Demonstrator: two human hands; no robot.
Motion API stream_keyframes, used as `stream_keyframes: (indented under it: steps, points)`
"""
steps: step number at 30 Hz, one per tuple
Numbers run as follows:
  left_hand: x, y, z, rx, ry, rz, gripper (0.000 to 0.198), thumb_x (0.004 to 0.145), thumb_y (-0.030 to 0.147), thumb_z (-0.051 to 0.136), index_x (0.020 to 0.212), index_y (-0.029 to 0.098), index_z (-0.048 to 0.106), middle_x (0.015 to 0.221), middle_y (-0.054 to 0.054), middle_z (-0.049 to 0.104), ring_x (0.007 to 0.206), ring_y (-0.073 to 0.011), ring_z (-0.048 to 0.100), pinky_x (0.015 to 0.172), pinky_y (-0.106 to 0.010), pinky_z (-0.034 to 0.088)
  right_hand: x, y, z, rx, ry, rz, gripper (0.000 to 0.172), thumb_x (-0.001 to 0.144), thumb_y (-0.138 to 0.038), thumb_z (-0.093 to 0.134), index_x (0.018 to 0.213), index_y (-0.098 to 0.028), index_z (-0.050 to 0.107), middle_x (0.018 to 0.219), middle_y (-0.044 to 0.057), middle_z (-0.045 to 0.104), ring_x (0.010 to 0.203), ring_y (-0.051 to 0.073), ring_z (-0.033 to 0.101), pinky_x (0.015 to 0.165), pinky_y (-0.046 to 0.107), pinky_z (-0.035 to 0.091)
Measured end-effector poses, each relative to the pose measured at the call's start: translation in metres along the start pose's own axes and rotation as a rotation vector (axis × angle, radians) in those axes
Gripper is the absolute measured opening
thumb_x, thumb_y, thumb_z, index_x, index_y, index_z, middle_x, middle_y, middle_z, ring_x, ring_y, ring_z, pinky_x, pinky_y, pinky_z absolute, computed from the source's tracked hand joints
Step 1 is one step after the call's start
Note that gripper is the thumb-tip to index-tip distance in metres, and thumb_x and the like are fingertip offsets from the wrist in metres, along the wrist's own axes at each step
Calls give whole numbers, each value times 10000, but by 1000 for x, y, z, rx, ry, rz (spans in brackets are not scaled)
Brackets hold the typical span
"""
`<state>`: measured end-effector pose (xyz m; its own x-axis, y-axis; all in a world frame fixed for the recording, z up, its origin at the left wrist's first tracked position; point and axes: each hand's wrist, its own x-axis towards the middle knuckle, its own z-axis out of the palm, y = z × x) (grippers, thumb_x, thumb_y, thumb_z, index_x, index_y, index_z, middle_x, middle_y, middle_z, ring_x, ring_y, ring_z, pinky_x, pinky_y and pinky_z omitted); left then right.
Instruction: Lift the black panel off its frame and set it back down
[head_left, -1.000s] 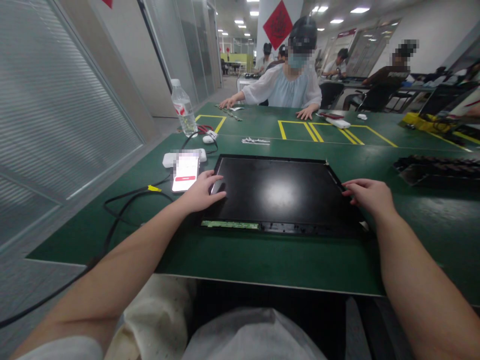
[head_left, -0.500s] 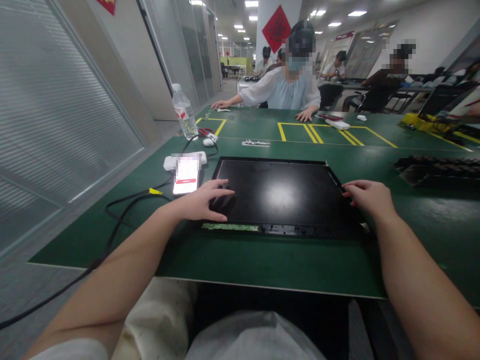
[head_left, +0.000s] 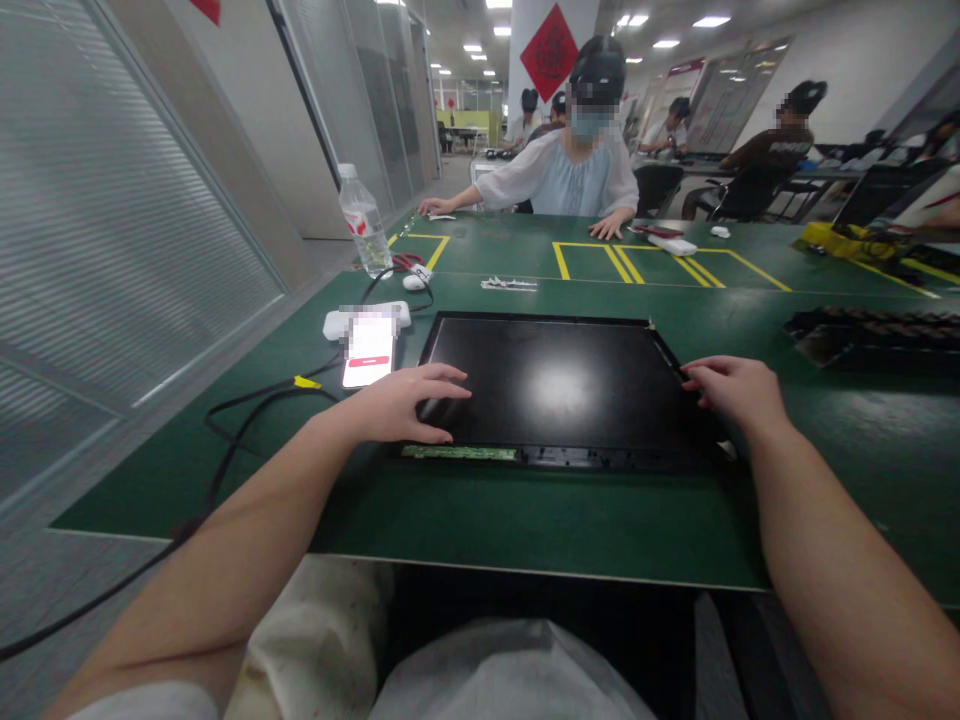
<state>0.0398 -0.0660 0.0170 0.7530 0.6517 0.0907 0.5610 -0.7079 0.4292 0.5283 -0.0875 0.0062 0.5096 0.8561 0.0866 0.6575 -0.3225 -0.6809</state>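
Observation:
A black flat display panel (head_left: 555, 385) lies face up on the green table in front of me. Along its near edge runs a narrow green circuit board (head_left: 459, 453). My left hand (head_left: 416, 402) rests at the panel's left side with fingers and thumb spread over the corner of its surface. At the opposite side, my right hand (head_left: 739, 390) has thumb and fingers pinched together on the panel's right edge strip. Whatever sits between those fingertips, beyond the dark edge, is too small to make out.
Left of the panel are a lit phone (head_left: 369, 350), a black cable (head_left: 232, 440) and a water bottle (head_left: 365, 225). Small metal strips (head_left: 510, 284) lie beyond the panel. Dark stacked parts (head_left: 874, 340) sit to the right. A person (head_left: 585, 175) sits across the green table (head_left: 525, 530).
Both hands stay almost where they were at the panel's sides. The whole view has shifted very slightly. The person opposite has drawn one hand a little outward.

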Motion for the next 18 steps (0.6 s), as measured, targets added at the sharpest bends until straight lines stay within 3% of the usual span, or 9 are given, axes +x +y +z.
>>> stream_keyframes:
  steps: [4,7,11,18]
  points:
    - [1,4,-2,21,-26,-7,504,840,468,786,1295,251,770,1280,-110,725,1045,-282,727,910,-377,569,-1,-2,-1,-9,-4,19,170,802,-222,649,861,-216,808,737,47,768,483,152,616,566,315,555]
    - [1,6,-3,30,-49,-27,472,848,476,765,1264,253,780,1098,-80,747,864,-237,716,773,-334,556,-1,-2,-1,-2,-1,17,178,796,-230,648,862,-212,812,738,50,769,485,152,616,555,312,554]
    - [1,5,-3,45,-67,-36,469,850,473,755,1265,256,776,996,-57,744,786,-211,687,727,-308,530,-1,-2,-1,-2,3,8,175,790,-232,652,854,-208,813,724,51,767,475,149,606,553,309,551]
    - [1,2,-2,-5,-54,-21,482,850,469,771,1277,243,763,1004,-60,753,788,-211,691,740,-319,537,-4,-5,-1,4,-4,24,170,811,-222,646,871,-209,805,731,49,765,486,146,605,545,300,530]
